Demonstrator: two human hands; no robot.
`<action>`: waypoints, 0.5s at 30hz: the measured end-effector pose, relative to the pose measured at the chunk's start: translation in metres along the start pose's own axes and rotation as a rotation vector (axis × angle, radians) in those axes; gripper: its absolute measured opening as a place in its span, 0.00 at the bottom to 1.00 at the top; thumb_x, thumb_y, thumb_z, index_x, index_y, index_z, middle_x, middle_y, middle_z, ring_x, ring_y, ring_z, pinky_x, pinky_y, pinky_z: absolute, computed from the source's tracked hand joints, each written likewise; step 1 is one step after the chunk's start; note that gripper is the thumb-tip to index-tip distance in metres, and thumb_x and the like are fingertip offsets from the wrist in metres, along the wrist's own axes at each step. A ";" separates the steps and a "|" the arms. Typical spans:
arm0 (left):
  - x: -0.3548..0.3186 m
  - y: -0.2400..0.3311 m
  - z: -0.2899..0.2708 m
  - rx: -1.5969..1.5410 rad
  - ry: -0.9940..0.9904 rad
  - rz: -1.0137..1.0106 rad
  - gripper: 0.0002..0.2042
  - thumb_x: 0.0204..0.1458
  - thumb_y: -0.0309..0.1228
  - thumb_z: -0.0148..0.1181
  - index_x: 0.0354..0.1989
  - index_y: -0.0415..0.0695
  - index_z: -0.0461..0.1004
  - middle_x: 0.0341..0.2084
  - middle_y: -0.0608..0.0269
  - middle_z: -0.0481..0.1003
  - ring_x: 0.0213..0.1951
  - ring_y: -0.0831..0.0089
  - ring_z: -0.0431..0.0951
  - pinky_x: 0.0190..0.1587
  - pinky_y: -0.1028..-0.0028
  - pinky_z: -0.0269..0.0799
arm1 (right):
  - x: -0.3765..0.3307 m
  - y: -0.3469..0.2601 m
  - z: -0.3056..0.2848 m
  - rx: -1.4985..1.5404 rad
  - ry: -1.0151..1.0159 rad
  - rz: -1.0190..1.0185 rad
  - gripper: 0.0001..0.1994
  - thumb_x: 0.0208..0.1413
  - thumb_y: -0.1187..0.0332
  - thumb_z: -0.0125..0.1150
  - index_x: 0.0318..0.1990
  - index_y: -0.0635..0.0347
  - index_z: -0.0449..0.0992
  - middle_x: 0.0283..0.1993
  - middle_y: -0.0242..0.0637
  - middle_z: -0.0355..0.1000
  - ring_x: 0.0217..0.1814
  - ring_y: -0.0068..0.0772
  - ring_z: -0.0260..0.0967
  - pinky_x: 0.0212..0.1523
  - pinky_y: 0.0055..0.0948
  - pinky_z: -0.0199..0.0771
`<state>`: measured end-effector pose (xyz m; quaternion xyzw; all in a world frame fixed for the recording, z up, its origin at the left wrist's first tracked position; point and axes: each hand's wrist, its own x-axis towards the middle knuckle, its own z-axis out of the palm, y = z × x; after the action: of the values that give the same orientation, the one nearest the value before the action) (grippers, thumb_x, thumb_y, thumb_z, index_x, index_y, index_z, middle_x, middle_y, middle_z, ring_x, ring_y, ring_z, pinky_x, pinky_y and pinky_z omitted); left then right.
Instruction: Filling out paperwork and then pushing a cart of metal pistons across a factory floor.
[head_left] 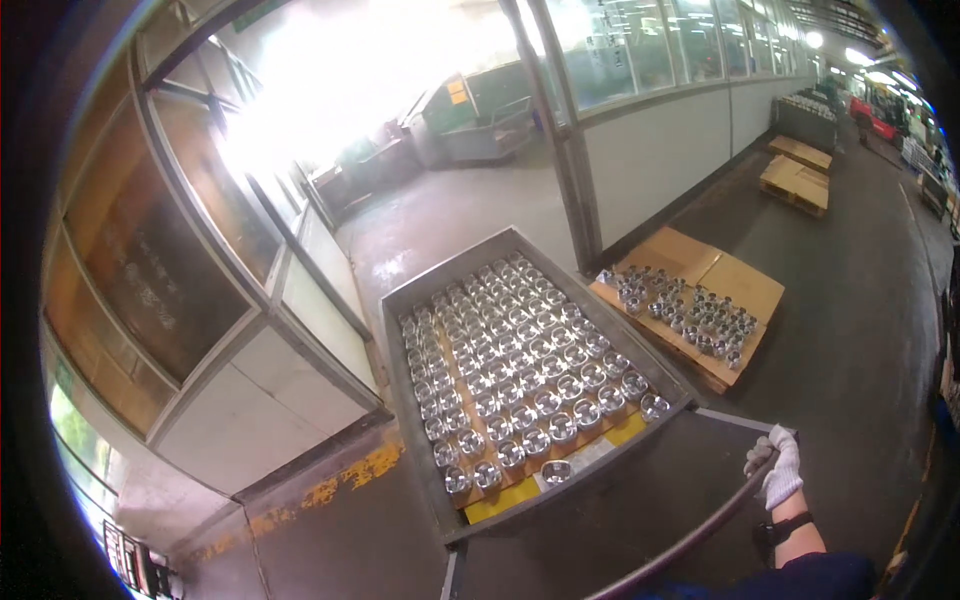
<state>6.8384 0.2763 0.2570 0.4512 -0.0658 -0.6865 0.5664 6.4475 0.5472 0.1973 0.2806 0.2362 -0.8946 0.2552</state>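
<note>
My right hand point(776, 468), in a white knit glove with a dark band at the wrist, is closed around the curved push handle point(705, 528) of a grey metal cart. My left hand is out of view. Ahead of the handle, the cart's deep grey tray point(410, 437) holds rows of shiny metal cup-shaped parts point(540, 365) that look like pistons. They stand close together on brown board. One more such part point(556, 472) sits apart at the near edge, by a white sheet point(592, 458) on a yellow surface.
At the right, a cardboard-covered pallet point(755, 290) bears more metal parts. Farther off lie wooden pallets point(795, 186) and a red vehicle point(872, 118). A framed doorway stands ahead, between its right post point(572, 190) and a panelled wall point(300, 350) on the left.
</note>
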 end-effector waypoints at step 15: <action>0.063 -0.113 0.062 0.288 -0.372 -0.178 0.10 0.43 0.39 0.48 0.21 0.45 0.68 0.16 0.66 0.69 0.20 0.70 0.69 0.27 0.68 0.69 | -0.002 -0.004 -0.009 -0.089 0.011 -0.080 0.11 0.46 0.63 0.52 0.21 0.60 0.64 0.13 0.39 0.62 0.13 0.39 0.62 0.18 0.43 0.67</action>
<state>6.7170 0.2373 0.1911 0.3970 -0.2261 -0.7886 0.4116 6.4498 0.5556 0.1933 0.2639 0.2884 -0.8912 0.2301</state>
